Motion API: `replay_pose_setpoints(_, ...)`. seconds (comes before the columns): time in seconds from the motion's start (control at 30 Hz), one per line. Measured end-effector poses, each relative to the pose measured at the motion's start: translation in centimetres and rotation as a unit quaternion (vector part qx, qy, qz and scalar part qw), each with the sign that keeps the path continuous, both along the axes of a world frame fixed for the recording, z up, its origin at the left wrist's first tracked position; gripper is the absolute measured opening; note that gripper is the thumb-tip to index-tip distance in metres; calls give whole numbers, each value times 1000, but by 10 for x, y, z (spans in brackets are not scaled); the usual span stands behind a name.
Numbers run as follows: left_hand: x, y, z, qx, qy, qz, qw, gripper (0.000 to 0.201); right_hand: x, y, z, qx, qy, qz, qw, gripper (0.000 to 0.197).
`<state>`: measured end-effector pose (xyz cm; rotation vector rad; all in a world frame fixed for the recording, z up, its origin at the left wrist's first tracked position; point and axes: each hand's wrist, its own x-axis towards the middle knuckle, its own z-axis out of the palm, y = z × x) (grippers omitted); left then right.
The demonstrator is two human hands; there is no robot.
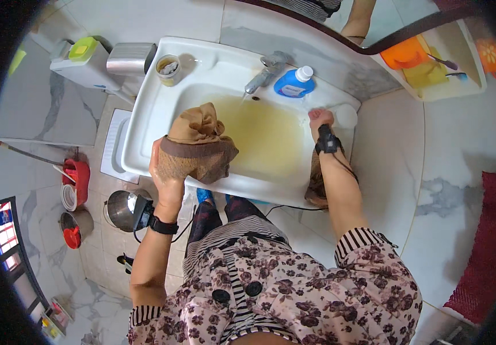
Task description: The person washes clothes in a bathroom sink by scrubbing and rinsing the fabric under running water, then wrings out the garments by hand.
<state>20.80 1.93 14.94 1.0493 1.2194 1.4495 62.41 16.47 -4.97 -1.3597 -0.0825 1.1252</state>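
Note:
A bunched brown and tan cloth (pixel 199 152), with a darker band across it, is raised over the left front of the white sink (pixel 161 138). My left hand (pixel 164 167) is closed around its left side, partly hidden by the fabric. Yellowish water (pixel 265 138) lies in the basin. Over at the sink's right rim, my right hand (pixel 320 118) has its fingers curled in, beside a white rounded object (pixel 344 116). Whether those fingers hold anything is hard to make out. A second brown cloth (pixel 317 181) hangs on the right rim, partly behind my right forearm.
A grey tap (pixel 268 72) stands at the sink's back, with a blue bottle (pixel 295 83) with a white cap to its right. An open small tub (pixel 168 70) sits on the back left corner. A metal pot (pixel 124 210) and red bucket (pixel 76 178) are on the floor at left.

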Motion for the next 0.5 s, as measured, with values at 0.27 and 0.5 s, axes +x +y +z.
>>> replay_pose_setpoints(0.27, -15, 49, 22, 68, 6, 20, 998, 47, -113, -8, -17, -91, 218, 238, 942, 28)
replay_pose_setpoints(0.5, 3, 122, 97, 146, -89, -90, 981, 50, -151, 38, -57, 278, 614, 471, 570, 28)
